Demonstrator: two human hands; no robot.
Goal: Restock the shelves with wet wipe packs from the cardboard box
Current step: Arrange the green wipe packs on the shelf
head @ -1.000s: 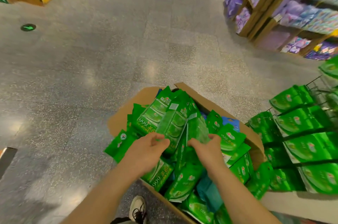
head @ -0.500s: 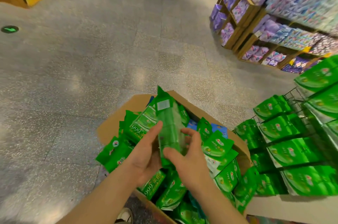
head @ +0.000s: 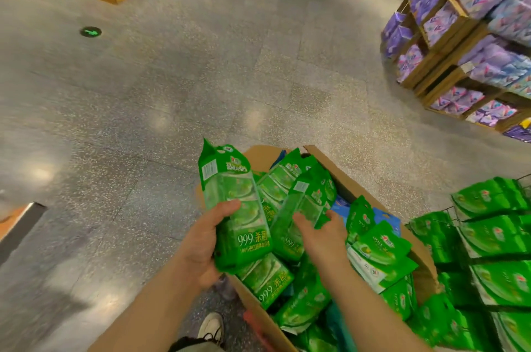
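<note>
Two hands work over the cardboard box (head: pixel 339 176). Left hand (head: pixel 205 242) grips a green wet wipe pack (head: pixel 234 208), thumb across its front, fingers hidden behind. Right hand (head: pixel 321 233) pinches a second pack (head: pixel 301 208) at its lower edge; fingertips covered. Both packs stand long axis near-to-far, tops pointing away. Box's near end cut off. Stocked wire shelves (head: pixel 488 236) right.

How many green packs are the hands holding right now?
2. The left hand grips one tall pack lifted above the cardboard box. The right hand holds a second pack beside it. Any pack hidden behind these can't be seen.
</note>
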